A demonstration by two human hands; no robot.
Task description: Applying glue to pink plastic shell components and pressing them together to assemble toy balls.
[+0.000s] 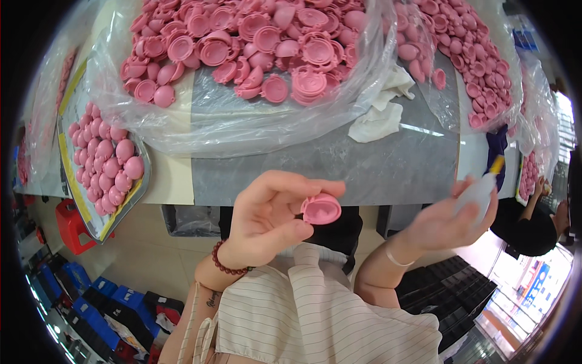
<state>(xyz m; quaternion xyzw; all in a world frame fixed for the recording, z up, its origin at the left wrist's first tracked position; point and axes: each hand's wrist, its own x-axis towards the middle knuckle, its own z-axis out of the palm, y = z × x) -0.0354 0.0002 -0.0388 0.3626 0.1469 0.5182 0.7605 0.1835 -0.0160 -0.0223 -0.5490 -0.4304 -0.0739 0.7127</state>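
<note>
In front of my body, my left hand (265,213) pinches a small pink plastic shell (321,210) between thumb and fingers. Its hollow side with a raised rim faces up toward me. Off to the right, my right hand (441,225) is wrapped round a whitish squeeze bottle (477,195) with a yellow tip, slightly blurred and held apart from the shell. Beyond both hands, a big heap of similar pink shells (267,39) lies on a clear plastic bag (242,142) on the grey table (291,176).
A yellow-edged tray (140,185) of closed pink balls (104,159) juts over the table's left edge. Crumpled white tissue (377,121) lies by the bag. More pink pieces (470,57) fill a bag at right. A red stool (74,227) and black crates (448,291) stand below.
</note>
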